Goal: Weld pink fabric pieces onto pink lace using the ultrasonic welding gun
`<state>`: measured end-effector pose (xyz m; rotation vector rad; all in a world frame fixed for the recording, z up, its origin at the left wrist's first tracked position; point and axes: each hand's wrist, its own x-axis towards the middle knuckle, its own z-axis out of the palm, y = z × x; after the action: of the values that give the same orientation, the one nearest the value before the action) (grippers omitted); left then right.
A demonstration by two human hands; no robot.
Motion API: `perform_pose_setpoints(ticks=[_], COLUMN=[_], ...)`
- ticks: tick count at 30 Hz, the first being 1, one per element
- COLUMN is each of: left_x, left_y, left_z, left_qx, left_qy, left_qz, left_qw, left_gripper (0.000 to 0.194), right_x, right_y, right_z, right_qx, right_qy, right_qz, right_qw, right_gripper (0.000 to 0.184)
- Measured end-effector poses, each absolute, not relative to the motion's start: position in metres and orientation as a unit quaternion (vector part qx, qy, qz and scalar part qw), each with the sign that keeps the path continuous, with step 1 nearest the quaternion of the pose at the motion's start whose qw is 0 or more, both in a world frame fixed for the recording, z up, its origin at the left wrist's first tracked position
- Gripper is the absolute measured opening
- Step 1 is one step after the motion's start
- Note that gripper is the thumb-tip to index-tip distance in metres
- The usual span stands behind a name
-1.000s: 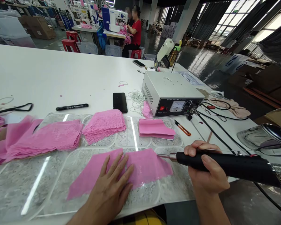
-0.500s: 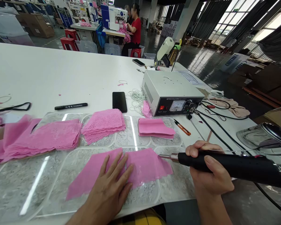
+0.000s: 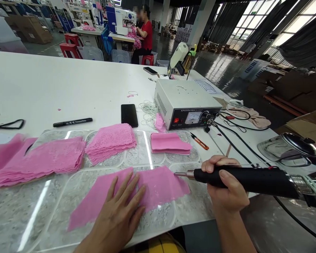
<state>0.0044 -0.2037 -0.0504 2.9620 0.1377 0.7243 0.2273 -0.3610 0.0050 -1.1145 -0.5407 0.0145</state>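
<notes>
My left hand [image 3: 122, 207] lies flat with fingers spread over a pink piece of fabric [image 3: 160, 186] on a clear patterned mat [image 3: 55, 211]. My right hand [image 3: 223, 189] is wrapped round the black handle of an ultrasonic cutter [image 3: 250, 181]. Its thin metal tip points left and is at the fabric's upper right edge; whether it touches the cloth I cannot tell. Behind the fabric lie a stack of pink lace pieces [image 3: 112, 142], a folded pink stack [image 3: 170, 143] and a larger pink lace pile [image 3: 42, 156] to the left.
A grey control box [image 3: 189, 100] with a dial stands behind, its black cables [image 3: 237, 149] running right. Nearby are orange thread snips [image 3: 200, 141], a phone [image 3: 129, 115], a marker [image 3: 72, 122] and a lidded glass jar [image 3: 287, 149]. A co-worker in red [image 3: 146, 35] sits at a sewing machine beyond.
The whole view has shifted, so things appear a little further left. My left hand stays flat on the fabric, and the cutter tip remains by the same edge.
</notes>
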Motion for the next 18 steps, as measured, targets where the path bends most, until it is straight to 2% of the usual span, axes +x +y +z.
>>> perform_pose_setpoints(ticks=[6,18], left_x=[0.004,0.005], left_y=[-0.203,-0.201], left_z=[-0.052,-0.051], left_qx=[0.971,0.972], left_qy=[0.042,0.032], left_qz=[0.233,0.231], left_qw=[0.040,0.021], left_gripper=[0.038,0.039], right_x=[0.227,0.226], right_y=[-0.374,-0.372], right_z=[0.007,0.005], right_qx=[-0.530,-0.532], right_qy=[-0.229,-0.260], right_qz=[-0.021,0.004], right_qw=[0.817,0.806], right_gripper=[0.011,0.007])
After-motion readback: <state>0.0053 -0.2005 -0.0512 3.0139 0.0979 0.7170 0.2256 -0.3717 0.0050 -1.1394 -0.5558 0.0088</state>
